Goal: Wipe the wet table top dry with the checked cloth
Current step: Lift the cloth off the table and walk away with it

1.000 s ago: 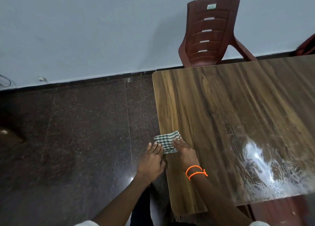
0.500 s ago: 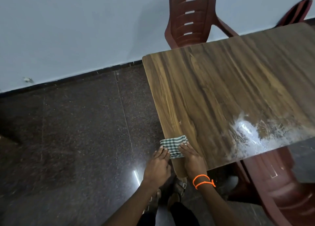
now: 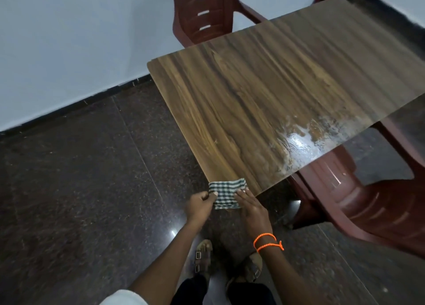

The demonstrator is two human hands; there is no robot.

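A folded green-and-white checked cloth (image 3: pixel 226 191) lies at the near left corner of the wooden table top (image 3: pixel 264 93), half hanging past the edge. My left hand (image 3: pixel 201 205) pinches the cloth's left side between thumb and curled fingers. My right hand (image 3: pixel 251 209), with orange cords on its wrist, rests straight fingers on the cloth's right side. A shiny wet patch (image 3: pixel 303 141) covers the table's near right edge.
A dark red plastic chair (image 3: pixel 202 12) stands against the white wall beyond the table. Another red chair (image 3: pixel 372 203) sits at the table's right side, partly under it. Dark polished stone floor (image 3: pixel 80 189) spreads to the left. My sandalled feet (image 3: pixel 203 256) stand below the hands.
The cloth and both hands have slid along the left edge to the near corner, and the cloth hangs off it. My left hand has curled onto the cloth. The view has swung right.
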